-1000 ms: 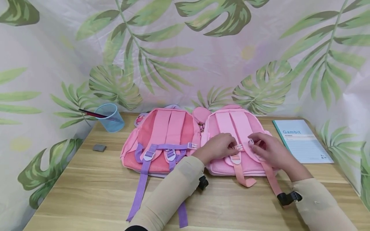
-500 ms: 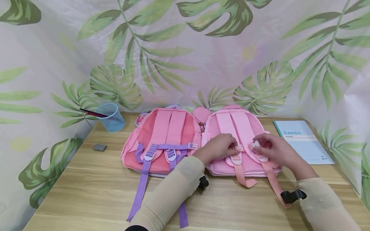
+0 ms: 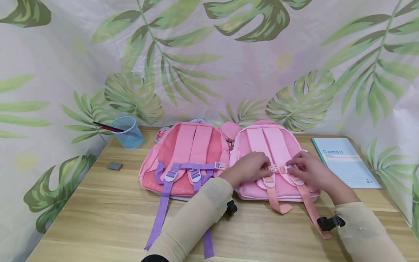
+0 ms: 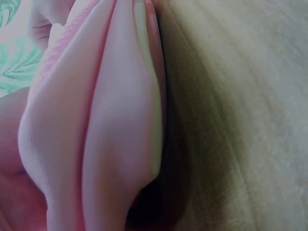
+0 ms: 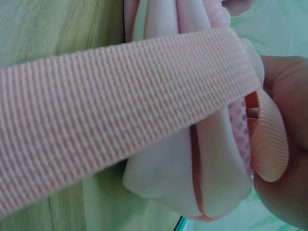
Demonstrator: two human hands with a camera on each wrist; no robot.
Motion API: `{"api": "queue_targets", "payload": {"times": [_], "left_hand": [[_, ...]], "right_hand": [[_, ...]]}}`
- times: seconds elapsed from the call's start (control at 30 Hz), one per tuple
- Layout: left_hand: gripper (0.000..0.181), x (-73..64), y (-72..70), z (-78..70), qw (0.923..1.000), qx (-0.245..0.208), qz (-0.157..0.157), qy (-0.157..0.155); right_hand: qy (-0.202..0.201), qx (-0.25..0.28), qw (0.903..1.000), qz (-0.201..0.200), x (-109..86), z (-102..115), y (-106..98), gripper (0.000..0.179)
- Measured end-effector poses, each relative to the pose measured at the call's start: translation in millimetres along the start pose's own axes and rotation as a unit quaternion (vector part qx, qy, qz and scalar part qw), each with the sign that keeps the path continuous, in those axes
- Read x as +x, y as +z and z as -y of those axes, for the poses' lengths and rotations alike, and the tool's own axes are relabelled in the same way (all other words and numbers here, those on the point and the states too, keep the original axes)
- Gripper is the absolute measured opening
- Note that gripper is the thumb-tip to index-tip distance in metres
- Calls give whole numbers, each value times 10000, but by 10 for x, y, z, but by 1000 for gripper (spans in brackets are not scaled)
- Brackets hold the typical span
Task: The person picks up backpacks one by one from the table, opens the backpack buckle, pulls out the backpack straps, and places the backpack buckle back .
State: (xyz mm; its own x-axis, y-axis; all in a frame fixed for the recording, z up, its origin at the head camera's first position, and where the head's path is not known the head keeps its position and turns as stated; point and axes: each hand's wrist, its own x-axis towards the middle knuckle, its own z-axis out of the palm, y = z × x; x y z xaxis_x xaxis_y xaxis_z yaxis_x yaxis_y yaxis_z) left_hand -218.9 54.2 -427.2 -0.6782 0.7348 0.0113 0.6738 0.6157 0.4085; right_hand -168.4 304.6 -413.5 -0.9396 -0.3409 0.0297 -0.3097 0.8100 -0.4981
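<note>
Over the right-hand pink backpack [image 3: 247,145], which lies with its shoulder straps up, both hands work at a white side-release buckle on the strap across its back. The left hand [image 3: 250,165] pinches the pronged buckle half [image 3: 272,167]. Facing it, the right hand [image 3: 309,169] pinches the socket half [image 3: 284,169] between thumb and fingers. The halves lie nearly in line, close together; whether they touch I cannot tell. Peach webbing [image 5: 120,101] crosses the right wrist view, hiding part of the bag. Only the bag's side [image 4: 115,120] and parts of the hands show in the left wrist view.
A second pink backpack [image 3: 188,145] with purple straps lies to the left, its buckle [image 3: 220,166] fastened or not unclear. A blue mesh pen cup [image 3: 129,136], a grey eraser [image 3: 115,166] and a notebook [image 3: 350,165] stand or lie on the wooden table [image 3: 108,214].
The right hand turns the socket half and lowers it toward the pronged half, bringing them into line. The left hand keeps its pinch in about the same place.
</note>
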Motion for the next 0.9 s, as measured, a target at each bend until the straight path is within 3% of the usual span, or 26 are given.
{"api": "queue_targets", "payload": {"times": [0.47,0.7,0.9], "left_hand": [[25,-70,-104,-31,9995,264,-153,-33],[28,-116,-144,-37,9994,179,-212,205],[29,-219,-236,5,9993,3,-382,-41]], "right_hand": [[-250,-103,9996,-123,-40,19,-35,22],[-223,-1,9992,-330,-138,82,-5,31],[-766,135,9967,-234,-20,237,47,37]]}}
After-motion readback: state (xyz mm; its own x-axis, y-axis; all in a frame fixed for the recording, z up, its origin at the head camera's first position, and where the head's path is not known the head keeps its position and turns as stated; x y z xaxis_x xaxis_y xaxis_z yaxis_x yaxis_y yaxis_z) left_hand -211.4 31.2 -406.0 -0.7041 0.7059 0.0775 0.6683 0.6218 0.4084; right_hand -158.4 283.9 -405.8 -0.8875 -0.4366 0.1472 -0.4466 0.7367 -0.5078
